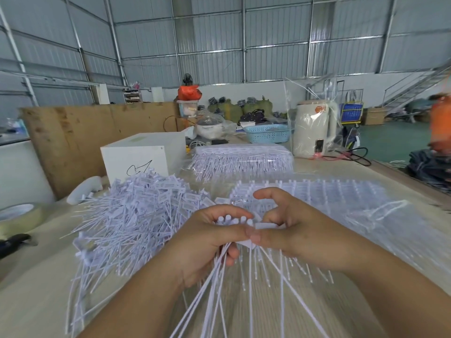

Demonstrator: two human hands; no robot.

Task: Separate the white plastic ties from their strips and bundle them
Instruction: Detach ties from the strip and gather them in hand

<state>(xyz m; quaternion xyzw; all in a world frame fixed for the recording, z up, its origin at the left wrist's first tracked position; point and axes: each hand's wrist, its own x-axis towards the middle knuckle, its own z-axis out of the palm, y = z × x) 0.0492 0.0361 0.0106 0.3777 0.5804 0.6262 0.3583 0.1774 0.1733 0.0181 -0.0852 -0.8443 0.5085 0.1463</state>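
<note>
My left hand (207,242) grips a bundle of white plastic ties (214,284); their heads stick up above the fist and their tails fan down toward me. My right hand (290,230) pinches a tie head at the top of that bundle, thumb against thumb. A big loose heap of separated ties (136,211) lies on the table to the left. Strips of unseparated ties (324,196) lie under clear plastic just behind my right hand. A further wrapped stack of tie strips (241,158) sits farther back.
A white box (144,154) stands behind the heap. A tape roll (19,215) and a black tool (14,242) lie at the left edge. A blue basket (268,134) and a cream kettle (314,128) stand at the back. A person in orange (439,125) is far right.
</note>
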